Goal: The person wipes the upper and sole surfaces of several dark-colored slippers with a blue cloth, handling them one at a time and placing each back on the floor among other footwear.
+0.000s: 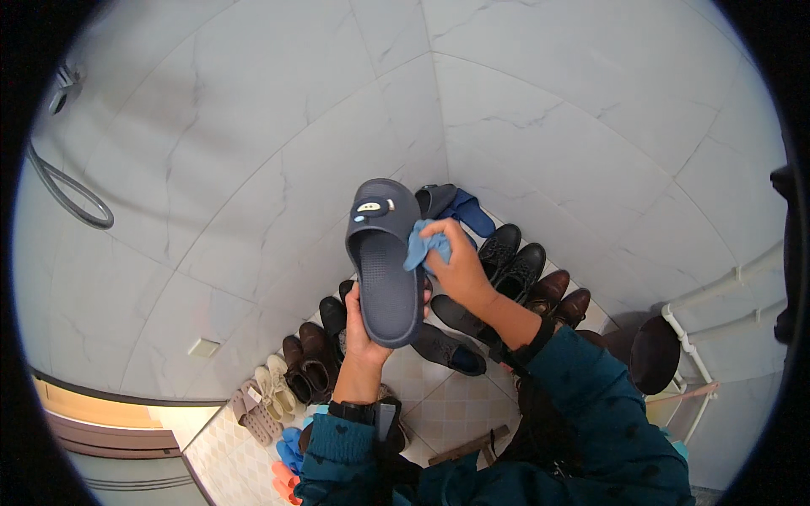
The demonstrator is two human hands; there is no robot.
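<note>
A dark grey slide sandal (387, 297) with a cartoon ornament on its strap is raised in front of me, toe pointing away. My left hand (367, 338) grips it around the heel, thumb along the left edge and fingertips showing at the right. Bunched in my right hand (461, 262) is a light blue cloth (430, 245), which lies against the right side of the sandal near the strap. Beyond it, a matching grey slide (435, 199) stands against the wall beside a blue slipper (471, 212).
Along the right wall stand black lace-up shoes (520, 273) and brown leather shoes (571, 308). Brown boots (318, 354), cream shoes (281, 386) and taupe clogs (256, 414) line the left. A black shoe (450, 351) lies below the sandal. White pipes (690, 341) run at right.
</note>
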